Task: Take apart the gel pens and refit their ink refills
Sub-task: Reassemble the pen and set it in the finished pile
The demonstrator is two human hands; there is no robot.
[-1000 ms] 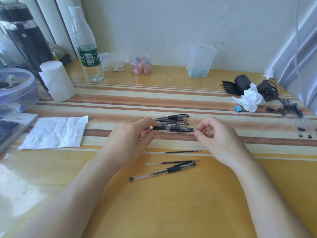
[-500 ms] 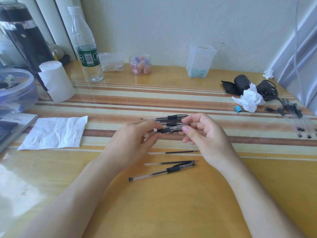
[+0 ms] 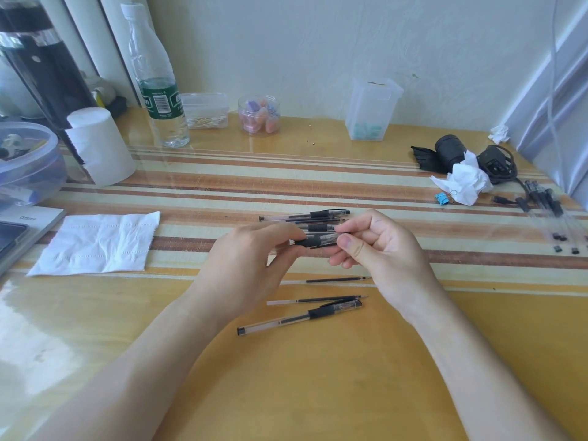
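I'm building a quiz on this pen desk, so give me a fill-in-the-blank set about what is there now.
1. Both hands grip one gel pen by its ___ ends.
2. The folded white tissue lies to the ___ of the left hand.
3. The water bottle has a ___ label.
4. The binder clip is ___.

Missing: opposite; left; green; blue

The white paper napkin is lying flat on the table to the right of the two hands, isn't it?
Not quite. The head view shows the white paper napkin lying flat on the table, but to the left of the left hand and right hand, not the right.
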